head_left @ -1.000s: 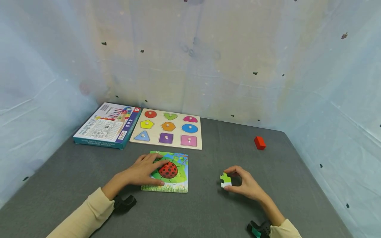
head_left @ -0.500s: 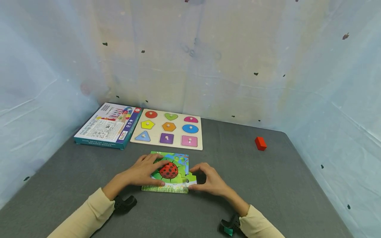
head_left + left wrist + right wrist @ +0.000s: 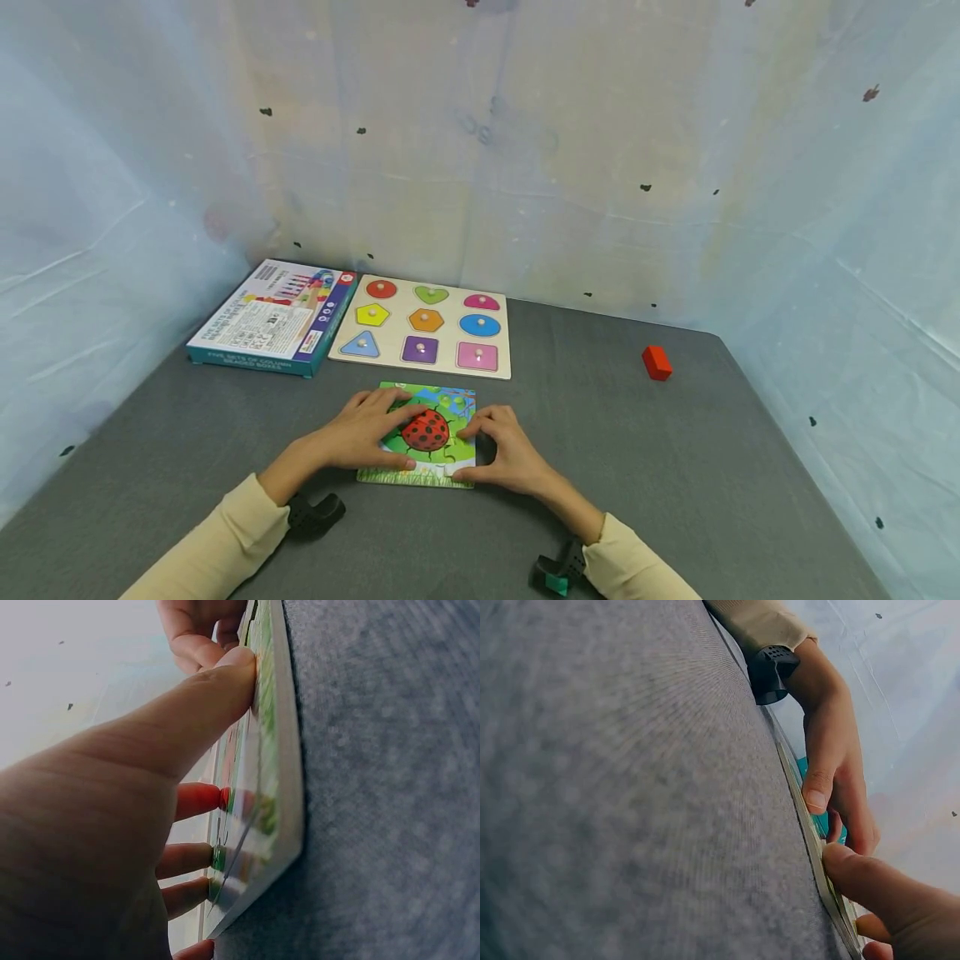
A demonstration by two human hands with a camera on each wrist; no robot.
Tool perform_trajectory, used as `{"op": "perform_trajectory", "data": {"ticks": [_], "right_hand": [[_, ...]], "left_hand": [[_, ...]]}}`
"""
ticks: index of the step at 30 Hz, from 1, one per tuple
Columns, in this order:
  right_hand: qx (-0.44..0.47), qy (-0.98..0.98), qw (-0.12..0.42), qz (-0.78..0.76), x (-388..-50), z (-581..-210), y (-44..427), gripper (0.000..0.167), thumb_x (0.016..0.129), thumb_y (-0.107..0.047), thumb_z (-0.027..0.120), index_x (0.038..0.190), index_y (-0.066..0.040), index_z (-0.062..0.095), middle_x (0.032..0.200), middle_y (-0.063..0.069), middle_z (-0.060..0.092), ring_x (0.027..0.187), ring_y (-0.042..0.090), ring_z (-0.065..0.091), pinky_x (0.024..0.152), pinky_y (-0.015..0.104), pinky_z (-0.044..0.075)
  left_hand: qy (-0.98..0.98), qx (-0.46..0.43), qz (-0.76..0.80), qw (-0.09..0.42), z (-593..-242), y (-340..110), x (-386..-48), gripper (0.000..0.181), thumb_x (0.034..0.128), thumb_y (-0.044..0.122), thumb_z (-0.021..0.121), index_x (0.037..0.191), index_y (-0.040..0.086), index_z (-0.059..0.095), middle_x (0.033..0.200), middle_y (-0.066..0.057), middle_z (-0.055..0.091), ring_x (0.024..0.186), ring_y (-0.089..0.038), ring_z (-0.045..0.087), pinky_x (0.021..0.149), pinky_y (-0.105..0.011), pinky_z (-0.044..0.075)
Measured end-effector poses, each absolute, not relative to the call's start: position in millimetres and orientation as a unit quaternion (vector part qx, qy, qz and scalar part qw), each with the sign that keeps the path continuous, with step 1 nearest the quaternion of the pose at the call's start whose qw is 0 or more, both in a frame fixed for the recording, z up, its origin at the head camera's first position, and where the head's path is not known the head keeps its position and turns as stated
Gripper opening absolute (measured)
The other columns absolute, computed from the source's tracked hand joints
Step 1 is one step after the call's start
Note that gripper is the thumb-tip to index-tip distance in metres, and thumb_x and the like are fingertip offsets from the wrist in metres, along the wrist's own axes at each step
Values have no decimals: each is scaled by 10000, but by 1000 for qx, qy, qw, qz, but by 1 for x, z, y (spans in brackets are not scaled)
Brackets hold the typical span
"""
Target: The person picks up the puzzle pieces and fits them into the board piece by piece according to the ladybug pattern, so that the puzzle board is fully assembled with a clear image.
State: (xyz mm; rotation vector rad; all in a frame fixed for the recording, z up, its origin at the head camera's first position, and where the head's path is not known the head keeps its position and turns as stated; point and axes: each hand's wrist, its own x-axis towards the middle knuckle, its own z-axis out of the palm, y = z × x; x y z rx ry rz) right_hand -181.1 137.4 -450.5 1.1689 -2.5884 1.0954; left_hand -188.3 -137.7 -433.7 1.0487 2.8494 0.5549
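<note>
A square ladybug jigsaw puzzle lies flat on the grey table, near the middle of the head view. My left hand rests on its left side with the fingers spread; in the left wrist view the thumb and fingertips touch the puzzle's face. Over the lower right of the puzzle, my right hand pinches a green-and-white puzzle piece between thumb and index finger. The piece lies in or on its spot; whether it sits fully flush I cannot tell. In the right wrist view the right thumb is at the board's edge.
Behind the puzzle lies a wooden shape board with coloured knobbed pieces. A flat teal-edged box stands to its left. A red block is at the far right. Plastic sheeting walls the table's back and sides.
My right hand has carried the puzzle piece leftward from the bare table onto the lower right of the puzzle. My left hand has stayed on the puzzle.
</note>
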Motion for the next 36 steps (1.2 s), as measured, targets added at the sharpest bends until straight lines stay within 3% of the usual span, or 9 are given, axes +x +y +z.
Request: {"op": "perform_trajectory", "data": {"ticks": [7,14,21,28,31,36], "right_hand": [[400,-843,61,354,-181,-453,134,456,658,-333,842,1021,-126,661,1088,77,513,1013,180,379,849,379,348],[399,-852,76,331,-180,-453,132,423,676,-404,816,971,-155,644,1076,37,479,1000,174,371,834,376,340],[370,-877,62,301,-177,-450,133,406,685,-435,801,953,-188,623,1064,0,445,988,158,354,819,372,346],[365,-888,75,270,-177,-446,132,402,661,-437,814,935,-206,630,1085,25,472,1040,215,384,854,442,337],[355,-895,78,257,-177,-446,132,407,656,-459,809,934,-217,638,1106,37,480,1075,251,388,866,477,327],[341,-904,70,249,-177,-447,131,412,662,-485,795,957,-239,647,1142,48,474,1118,283,380,876,492,320]], "left_hand": [[922,342,179,25,-434,-139,-189,798,771,648,604,1403,194,425,1388,-137,366,1273,-355,336,1016,-609,195],[921,354,163,23,-432,-137,-189,695,773,632,613,1376,332,442,1401,-132,362,1301,-348,302,1005,-632,186],[904,392,173,9,-429,-135,-188,606,788,527,673,1313,263,526,1366,-166,370,1285,-368,299,1012,-610,247],[851,459,251,57,-431,-132,-192,552,859,312,675,1344,144,475,1426,-91,350,1281,-250,358,973,-462,400],[824,490,274,76,-432,-131,-192,494,887,222,647,1349,178,479,1397,-76,394,1243,-231,398,954,-452,417],[820,501,265,80,-431,-133,-190,426,911,206,606,1329,247,529,1413,-111,372,1242,-266,388,958,-489,392]]}}
